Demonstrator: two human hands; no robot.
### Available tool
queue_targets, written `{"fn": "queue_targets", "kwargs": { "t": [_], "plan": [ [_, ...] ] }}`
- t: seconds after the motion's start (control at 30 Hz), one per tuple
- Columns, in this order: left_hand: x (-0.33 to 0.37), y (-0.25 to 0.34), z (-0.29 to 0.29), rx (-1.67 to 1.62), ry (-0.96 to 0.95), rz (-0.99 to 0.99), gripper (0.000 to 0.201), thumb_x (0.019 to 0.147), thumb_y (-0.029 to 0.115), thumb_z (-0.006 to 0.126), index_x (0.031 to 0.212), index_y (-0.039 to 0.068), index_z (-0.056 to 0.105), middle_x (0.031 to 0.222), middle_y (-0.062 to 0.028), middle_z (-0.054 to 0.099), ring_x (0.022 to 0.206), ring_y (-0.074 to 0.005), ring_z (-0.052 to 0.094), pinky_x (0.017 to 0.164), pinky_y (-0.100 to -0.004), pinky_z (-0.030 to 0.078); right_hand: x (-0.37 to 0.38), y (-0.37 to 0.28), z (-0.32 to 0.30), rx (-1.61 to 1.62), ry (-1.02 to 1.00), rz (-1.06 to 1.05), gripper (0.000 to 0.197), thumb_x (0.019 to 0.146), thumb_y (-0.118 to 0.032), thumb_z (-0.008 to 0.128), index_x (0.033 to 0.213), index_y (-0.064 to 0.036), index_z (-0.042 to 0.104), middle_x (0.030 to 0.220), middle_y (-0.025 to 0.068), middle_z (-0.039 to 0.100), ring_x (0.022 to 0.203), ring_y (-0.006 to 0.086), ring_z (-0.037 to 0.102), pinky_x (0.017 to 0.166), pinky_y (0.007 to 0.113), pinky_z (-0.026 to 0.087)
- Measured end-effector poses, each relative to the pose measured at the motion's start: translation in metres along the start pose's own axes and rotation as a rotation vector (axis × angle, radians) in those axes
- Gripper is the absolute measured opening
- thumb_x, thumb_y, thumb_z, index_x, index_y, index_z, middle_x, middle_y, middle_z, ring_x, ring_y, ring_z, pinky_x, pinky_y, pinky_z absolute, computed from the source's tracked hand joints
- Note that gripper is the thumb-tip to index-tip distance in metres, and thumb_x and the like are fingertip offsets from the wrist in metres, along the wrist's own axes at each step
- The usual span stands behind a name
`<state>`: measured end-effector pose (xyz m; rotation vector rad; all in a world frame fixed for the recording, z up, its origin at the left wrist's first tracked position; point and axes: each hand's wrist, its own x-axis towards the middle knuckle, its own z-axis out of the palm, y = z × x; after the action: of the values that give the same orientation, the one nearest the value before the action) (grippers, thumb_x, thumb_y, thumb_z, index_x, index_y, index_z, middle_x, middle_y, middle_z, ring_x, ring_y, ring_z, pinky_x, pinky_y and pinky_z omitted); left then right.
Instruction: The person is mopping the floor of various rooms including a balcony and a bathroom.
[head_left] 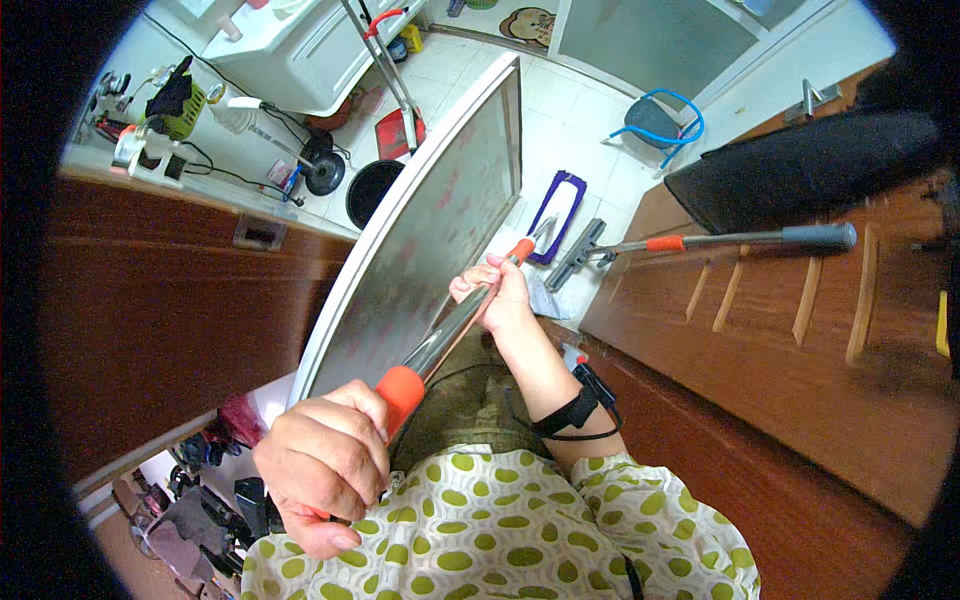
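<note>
A flat mop with a metal pole [447, 328] runs from my lower left up to a purple-edged mop head [573, 197], which lies on the white tiles. My left hand [325, 460] is closed round the orange grip [399, 393] at the pole's near end. Farther down the pole, my right hand [503, 295] wraps round the metal, just short of an orange collar [520, 250]. Right of the mop head stands a second mop [740, 239] with a grey head [577, 257], its grey-ended handle slanting across the brown door.
A frosted glass door [425, 225] in a white frame stands open close to my left. The brown wooden door [700, 350] flanks my right, with a black bag [790, 165] on it. Beyond are a blue-framed chair [655, 122], a red dustpan [396, 134] and a black bin [373, 194].
</note>
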<state>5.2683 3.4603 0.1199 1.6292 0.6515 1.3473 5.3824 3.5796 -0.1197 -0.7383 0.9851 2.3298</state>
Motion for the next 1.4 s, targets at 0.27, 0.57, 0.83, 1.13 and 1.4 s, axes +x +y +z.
{"fn": "queue_targets", "kwargs": {
  "t": [0.27,0.57,0.83,1.13,1.4],
  "plan": [
    [0.053,-0.039,-0.033,-0.031,0.004,0.022,0.023,0.064,0.016,0.059,0.047,0.009,0.047,0.052,-0.0012,0.051,0.048,-0.0162,0.05,0.053,-0.0302,0.035,0.02,-0.04,0.057,-0.049,-0.056,-0.092,0.03,0.073,-0.017,0.04,0.046,-0.0149,0.027,0.04,-0.0023,0.028,0.036,0.0134,0.028,0.049,0.03,0.028],
    [0.104,-0.063,-0.064,-0.077,0.086,0.136,0.022,0.066,0.017,0.06,0.05,0.008,0.048,0.054,-0.0012,0.052,0.049,-0.0167,0.05,0.052,-0.0297,0.034,0.035,-0.074,0.122,-0.056,-0.036,-0.047,0.032,0.075,-0.017,0.038,0.046,-0.0151,0.027,0.04,-0.0029,0.029,0.036,0.0133,0.029,0.053,0.031,0.03],
    [0.16,-0.102,-0.085,0.003,0.198,0.183,0.014,0.064,0.017,0.062,0.063,0.009,0.051,0.064,-0.0019,0.054,0.054,-0.0182,0.05,0.057,-0.0316,0.036,0.066,-0.127,0.193,-0.38,0.051,-0.013,0.028,0.076,-0.017,0.038,0.05,-0.0143,0.03,0.041,-0.0029,0.033,0.038,0.0145,0.032,0.055,0.033,0.032],
    [0.303,-0.231,-0.108,0.105,0.311,0.159,0.01,0.063,0.005,0.061,0.064,0.005,0.051,0.065,-0.0048,0.054,0.056,-0.0229,0.052,0.053,-0.033,0.043,0.146,-0.269,0.306,-0.761,0.158,-0.027,0.018,0.073,-0.018,0.04,0.058,-0.0134,0.033,0.047,-0.0019,0.036,0.044,0.0144,0.037,0.055,0.033,0.034],
    [0.4,-0.313,-0.145,0.252,0.477,-0.029,0.013,0.059,0.005,0.064,0.06,0.004,0.052,0.06,-0.0059,0.05,0.052,-0.0225,0.048,0.052,-0.0314,0.041,0.238,-0.348,0.379,-0.99,0.307,-0.01,0.018,0.074,-0.017,0.039,0.059,-0.0123,0.031,0.046,-0.0014,0.036,0.037,0.0127,0.032,0.04,0.027,0.029]
  ]
}}
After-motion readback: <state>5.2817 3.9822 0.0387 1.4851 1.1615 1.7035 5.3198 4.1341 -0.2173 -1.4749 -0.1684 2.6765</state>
